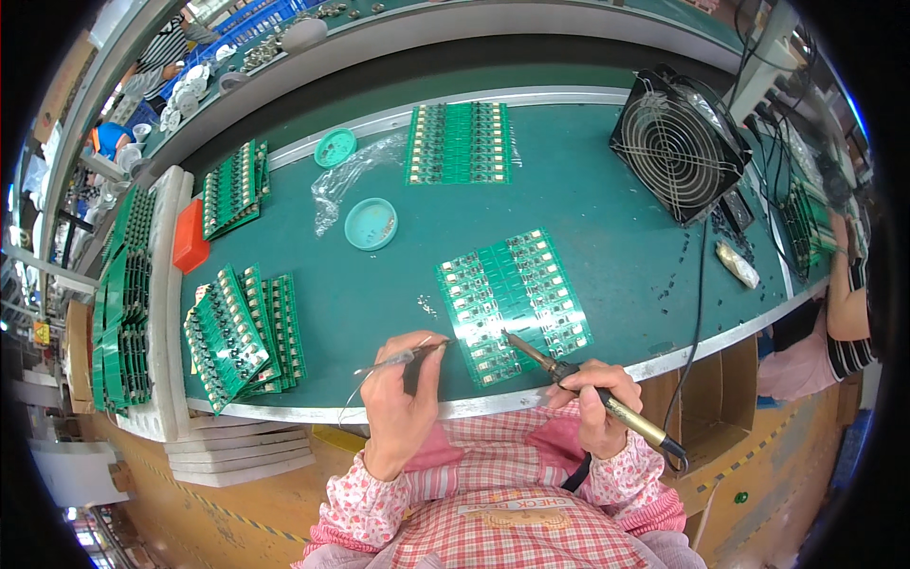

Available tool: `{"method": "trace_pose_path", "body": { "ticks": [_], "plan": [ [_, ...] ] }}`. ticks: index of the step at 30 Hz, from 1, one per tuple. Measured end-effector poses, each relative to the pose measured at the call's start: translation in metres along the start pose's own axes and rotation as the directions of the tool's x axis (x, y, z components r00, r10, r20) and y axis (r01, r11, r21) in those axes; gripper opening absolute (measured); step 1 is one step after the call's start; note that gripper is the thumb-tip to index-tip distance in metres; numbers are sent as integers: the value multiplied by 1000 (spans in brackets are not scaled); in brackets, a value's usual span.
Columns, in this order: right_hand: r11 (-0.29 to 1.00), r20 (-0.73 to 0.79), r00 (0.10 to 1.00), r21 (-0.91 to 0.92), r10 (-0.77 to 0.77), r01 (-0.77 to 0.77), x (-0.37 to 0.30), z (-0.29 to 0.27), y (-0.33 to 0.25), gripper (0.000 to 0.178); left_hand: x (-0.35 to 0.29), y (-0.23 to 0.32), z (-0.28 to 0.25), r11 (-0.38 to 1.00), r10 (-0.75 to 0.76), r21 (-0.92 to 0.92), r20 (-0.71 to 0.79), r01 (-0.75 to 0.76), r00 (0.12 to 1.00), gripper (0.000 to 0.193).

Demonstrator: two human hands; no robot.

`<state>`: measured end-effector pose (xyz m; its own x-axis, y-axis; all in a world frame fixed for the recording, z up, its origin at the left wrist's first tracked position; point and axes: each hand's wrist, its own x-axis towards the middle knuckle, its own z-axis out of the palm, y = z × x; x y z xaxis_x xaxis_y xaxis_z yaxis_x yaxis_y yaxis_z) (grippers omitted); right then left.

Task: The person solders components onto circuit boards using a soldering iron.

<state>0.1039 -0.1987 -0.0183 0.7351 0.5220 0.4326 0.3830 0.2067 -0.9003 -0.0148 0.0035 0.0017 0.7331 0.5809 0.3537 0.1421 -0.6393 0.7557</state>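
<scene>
A soldering iron (621, 410) is gripped pen-like in my right hand (599, 394). Its tip points left and down onto a green panel of circuit boards (512, 303) lying at a slant near the table's front edge. My left hand (403, 394) is closed at the panel's near left side, thumb and forefinger pinched together. A slim greyish rod with a thin wire (389, 362) lies across these fingers; its exact kind is unclear. Tiny pale parts (427, 305) are scattered on the table left of the panel.
Two turquoise dishes (371, 225) and crumpled clear plastic (346, 175) lie beyond my left hand. Board stacks (248, 332) and a red box (190, 237) stand left; another panel (459, 142) lies at the back. A fan (678, 142) and the iron's cord (700, 313) are right, near another person's arm (844, 284).
</scene>
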Motion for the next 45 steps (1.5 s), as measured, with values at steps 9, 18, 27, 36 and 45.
{"method": "trace_pose_path", "body": {
  "ticks": [9, 18, 27, 36, 45],
  "plan": [
    [1000, -3, 1000, 11, 18, -18, -2, -1, 1, 12, -12, 9, 7, 996, 20, -93, 92, -12, 996, 13],
    [1000, 21, 999, -12, -28, 29, 0, -2, 2, 13, -13, 10, 10, 996, 84, -15, 104, -82, 991, 21],
    [999, 15, 999, 6, -42, 42, 0, -2, 3, 13, -13, 11, 10, 997, 81, 10, 113, -83, 990, 19],
    [1000, 16, 1000, 15, -21, 21, 0, -2, -1, 13, -12, 9, 11, 992, 124, 7, 100, -125, 987, 23],
    [988, 92, 987, 93, -130, 121, 4, 2, -19, 11, -11, 9, 12, 988, 150, 10, 85, -151, 985, 27]
  ]
}}
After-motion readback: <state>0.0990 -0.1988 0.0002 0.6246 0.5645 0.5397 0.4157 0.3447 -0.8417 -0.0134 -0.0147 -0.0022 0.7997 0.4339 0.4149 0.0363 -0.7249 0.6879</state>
